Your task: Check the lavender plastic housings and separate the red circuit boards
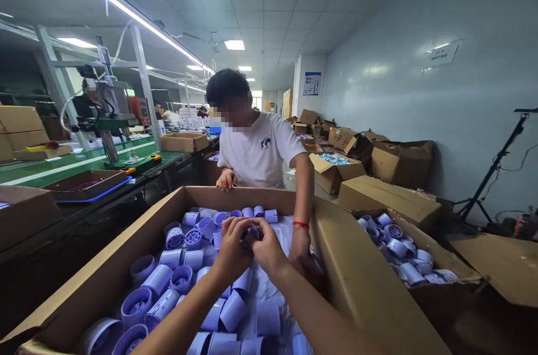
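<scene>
Both of my hands meet over a large open cardboard box (105, 251). My left hand (233, 248) and my right hand (269, 246) are closed around one small round part with a dark, shiny opening (250, 236); most of it is hidden by my fingers, so I cannot make out its exact kind. Below them, many lavender plastic cups (159, 279) lie loose in the box, some showing ribbed, spoked ends. A whitish plastic sheet (282, 232) lies among the cups toward the right side.
Across the box stands a co-worker in a white T-shirt (260, 148), one arm reaching inside. To the right is another box of lavender cups (399, 243), with a tripod (490, 176) beyond. A green conveyor (84, 162) with a press machine (111, 103) runs along the left.
</scene>
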Tool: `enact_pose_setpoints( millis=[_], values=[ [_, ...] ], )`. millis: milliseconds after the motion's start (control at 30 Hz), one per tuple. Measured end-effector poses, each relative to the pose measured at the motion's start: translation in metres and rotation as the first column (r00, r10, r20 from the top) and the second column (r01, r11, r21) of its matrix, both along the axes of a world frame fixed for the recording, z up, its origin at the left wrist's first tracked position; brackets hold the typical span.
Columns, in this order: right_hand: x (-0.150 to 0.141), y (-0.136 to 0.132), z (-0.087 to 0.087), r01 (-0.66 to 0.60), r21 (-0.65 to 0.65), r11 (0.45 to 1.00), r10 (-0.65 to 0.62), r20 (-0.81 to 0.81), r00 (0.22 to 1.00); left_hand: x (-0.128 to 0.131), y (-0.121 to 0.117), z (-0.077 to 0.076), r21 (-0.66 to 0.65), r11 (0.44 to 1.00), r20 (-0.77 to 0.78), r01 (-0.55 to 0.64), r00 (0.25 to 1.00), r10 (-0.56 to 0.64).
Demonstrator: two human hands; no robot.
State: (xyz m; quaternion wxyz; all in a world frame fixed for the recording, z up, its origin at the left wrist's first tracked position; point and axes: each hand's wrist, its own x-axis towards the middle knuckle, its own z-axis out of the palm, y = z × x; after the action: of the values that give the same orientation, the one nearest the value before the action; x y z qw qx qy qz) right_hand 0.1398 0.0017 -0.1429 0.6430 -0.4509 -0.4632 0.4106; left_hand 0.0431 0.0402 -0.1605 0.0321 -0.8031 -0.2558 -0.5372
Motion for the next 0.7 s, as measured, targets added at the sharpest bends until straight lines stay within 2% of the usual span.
enact_pose_setpoints(
  millis=[133, 200, 300, 367, 467, 533, 567, 633, 700],
  values=[
    [0.001, 0.001, -0.001, 0.043, 0.006, 0.999, -0.043, 0.057, 0.997, 0.001, -0.001, -0.001, -0.009, 1.000, -0.012, -0.019, 1.000, 0.019],
    [0.005, 0.005, 0.003, 0.003, -0.022, 1.000, -0.002, 0.046, 0.999, 0.002, 0.001, 0.000, -0.015, 1.000, -0.032, -0.018, 0.999, 0.017],
    [0.022, 0.008, 0.018, -0.064, -0.087, 0.994, 0.063, -0.022, 0.998, 0.003, 0.003, 0.002, -0.033, 0.999, -0.034, -0.002, 0.999, 0.001],
    [0.046, -0.001, 0.029, 0.006, -0.086, 0.996, -0.013, -0.088, 0.996, 0.003, 0.002, 0.002, -0.056, 0.998, -0.024, 0.004, 1.000, -0.005],
    [0.105, -0.030, 0.036, 0.231, -0.054, 0.971, -0.237, -0.213, 0.948, 0.004, -0.008, -0.002, -0.144, 0.986, -0.133, 0.083, 0.986, -0.102],
    [0.155, -0.054, 0.034, 0.392, -0.051, 0.918, -0.393, -0.239, 0.888, 0.007, -0.022, -0.004, -0.267, 0.943, -0.273, 0.197, 0.923, -0.270],
    [0.183, -0.065, 0.033, 0.479, -0.092, 0.873, -0.486, -0.227, 0.844, 0.010, -0.029, -0.004, -0.341, 0.905, -0.331, 0.255, 0.868, -0.370],
    [0.238, -0.083, 0.030, 0.630, -0.260, 0.731, -0.677, -0.160, 0.719, 0.016, -0.042, -0.003, -0.477, 0.807, -0.391, 0.347, 0.739, -0.549],
    [0.288, -0.095, 0.027, 0.735, -0.387, 0.557, -0.806, -0.038, 0.591, 0.020, -0.048, -0.004, -0.568, 0.730, -0.395, 0.380, 0.652, -0.647]
  ],
)
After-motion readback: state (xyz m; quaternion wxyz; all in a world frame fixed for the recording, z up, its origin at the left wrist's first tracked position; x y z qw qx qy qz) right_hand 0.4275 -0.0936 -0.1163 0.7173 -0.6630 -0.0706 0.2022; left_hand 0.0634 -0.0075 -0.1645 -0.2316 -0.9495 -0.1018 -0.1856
